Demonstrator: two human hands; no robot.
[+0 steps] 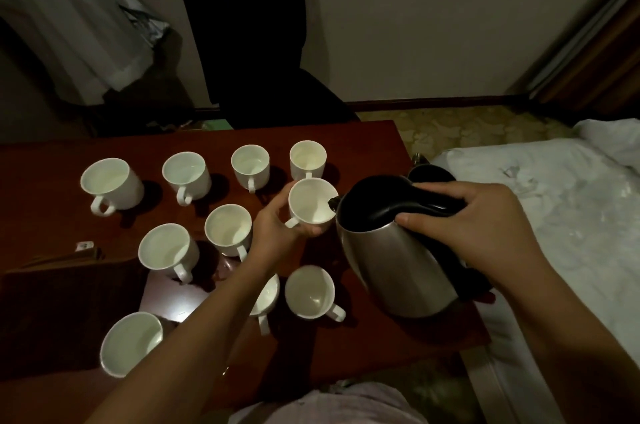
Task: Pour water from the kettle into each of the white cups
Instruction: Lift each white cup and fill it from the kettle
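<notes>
A steel kettle (394, 264) with a black lid and handle is tilted left, its spout at the rim of a white cup (311, 201). My right hand (485, 226) grips the kettle's black handle. My left hand (277, 229) holds that cup from the left and below, lifted a little over the table. Several more white cups stand on the dark red table (381, 337): a back row with one at the far left (110, 182), a middle pair (228, 227), and front ones (311, 292). My left forearm partly hides one front cup (266, 295).
The kettle's black base (431, 174) sits at the table's right edge. A bed with white sheets (571, 215) lies right of the table. A dark chair (249, 42) stands behind it. A dark brown folder or box (65, 292) rests at the table's left.
</notes>
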